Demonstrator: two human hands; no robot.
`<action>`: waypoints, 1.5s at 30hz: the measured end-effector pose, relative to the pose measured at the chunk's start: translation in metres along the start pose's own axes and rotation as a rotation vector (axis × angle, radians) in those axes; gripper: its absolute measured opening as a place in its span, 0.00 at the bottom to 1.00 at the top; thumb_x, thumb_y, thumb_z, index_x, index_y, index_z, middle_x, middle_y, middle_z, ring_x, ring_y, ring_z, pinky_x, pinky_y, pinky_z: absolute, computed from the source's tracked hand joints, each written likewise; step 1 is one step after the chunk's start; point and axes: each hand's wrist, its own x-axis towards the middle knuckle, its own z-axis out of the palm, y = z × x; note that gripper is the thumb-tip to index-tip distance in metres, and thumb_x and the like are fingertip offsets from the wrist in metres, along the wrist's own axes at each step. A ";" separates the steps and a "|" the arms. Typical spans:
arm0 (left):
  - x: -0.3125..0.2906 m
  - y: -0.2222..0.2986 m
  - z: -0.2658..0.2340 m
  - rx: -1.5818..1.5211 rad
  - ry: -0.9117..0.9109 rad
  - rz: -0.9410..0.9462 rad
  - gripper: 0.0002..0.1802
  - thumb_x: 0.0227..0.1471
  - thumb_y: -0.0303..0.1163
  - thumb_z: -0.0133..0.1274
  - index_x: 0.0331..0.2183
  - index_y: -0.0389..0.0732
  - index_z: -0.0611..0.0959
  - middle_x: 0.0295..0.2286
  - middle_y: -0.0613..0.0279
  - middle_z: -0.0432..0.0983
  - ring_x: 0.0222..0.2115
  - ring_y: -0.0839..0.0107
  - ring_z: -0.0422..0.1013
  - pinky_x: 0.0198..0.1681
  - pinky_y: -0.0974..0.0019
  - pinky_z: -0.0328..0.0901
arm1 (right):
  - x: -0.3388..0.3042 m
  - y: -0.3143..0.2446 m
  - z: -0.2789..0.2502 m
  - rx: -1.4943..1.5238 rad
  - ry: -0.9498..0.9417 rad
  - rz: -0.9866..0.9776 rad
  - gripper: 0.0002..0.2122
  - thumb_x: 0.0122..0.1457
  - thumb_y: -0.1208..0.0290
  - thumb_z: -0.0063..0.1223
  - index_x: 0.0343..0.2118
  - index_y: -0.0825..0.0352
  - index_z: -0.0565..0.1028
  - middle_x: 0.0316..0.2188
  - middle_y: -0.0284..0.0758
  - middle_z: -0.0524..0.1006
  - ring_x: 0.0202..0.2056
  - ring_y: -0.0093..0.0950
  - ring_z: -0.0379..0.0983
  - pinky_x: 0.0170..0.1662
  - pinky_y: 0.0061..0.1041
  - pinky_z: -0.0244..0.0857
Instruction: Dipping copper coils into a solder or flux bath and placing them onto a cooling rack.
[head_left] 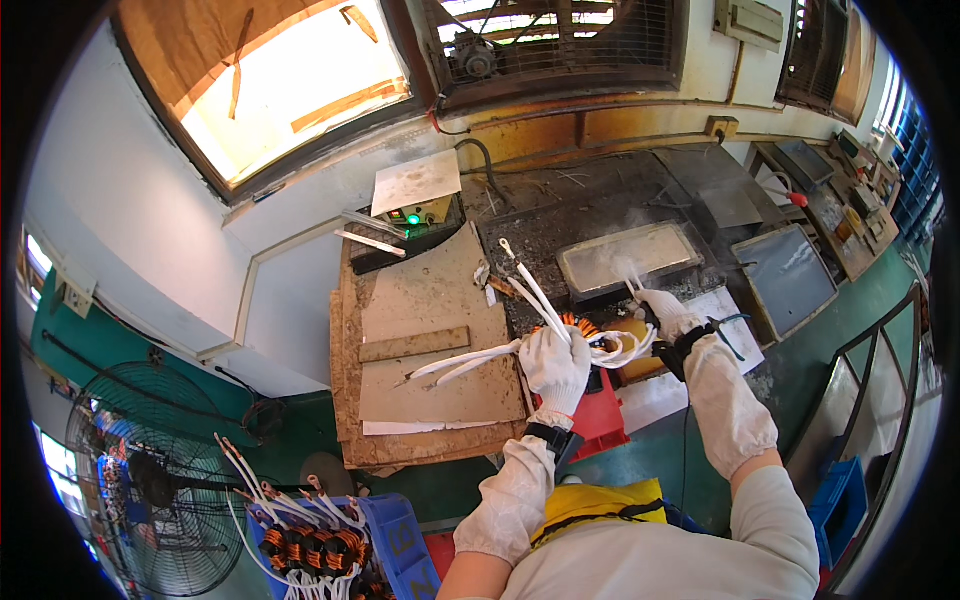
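Just ahead of the person's waist, the left hand (556,372) has its grip wrapped round a wire-wound coil (582,324), loose white leads (541,298) poking out left and forward over the bench (346,440). Off to the right, the right hand (665,312) pinches other leads, long axis pointing away toward the smoking rectangular pot (674,270). That hand's way nearer the pot; can't tell if the tips are dipped.
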 end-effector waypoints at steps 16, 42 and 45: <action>0.003 -0.001 -0.002 -0.012 0.024 0.085 0.05 0.45 0.31 0.52 0.23 0.40 0.79 0.21 0.58 0.73 0.28 0.59 0.70 0.39 0.55 0.62 | 0.002 0.019 -0.020 0.096 -0.076 -0.054 0.08 0.59 0.68 0.45 0.29 0.67 0.71 0.20 0.31 0.72 0.17 0.20 0.64 0.18 0.19 0.57; -0.001 -0.011 0.011 -0.015 0.080 0.098 0.05 0.42 0.30 0.53 0.21 0.41 0.80 0.21 0.55 0.75 0.26 0.54 0.71 0.37 0.54 0.63 | -0.075 -0.002 -0.030 -0.044 -0.090 -0.342 0.14 0.61 0.61 0.46 0.34 0.69 0.74 0.28 0.34 0.77 0.26 0.22 0.73 0.28 0.21 0.67; -0.001 -0.010 0.011 -0.020 0.073 0.094 0.05 0.43 0.30 0.53 0.20 0.42 0.80 0.21 0.55 0.75 0.25 0.55 0.71 0.36 0.54 0.63 | -0.088 -0.004 -0.025 0.021 -0.126 -0.386 0.11 0.60 0.68 0.48 0.40 0.71 0.74 0.31 0.35 0.78 0.31 0.22 0.74 0.32 0.19 0.67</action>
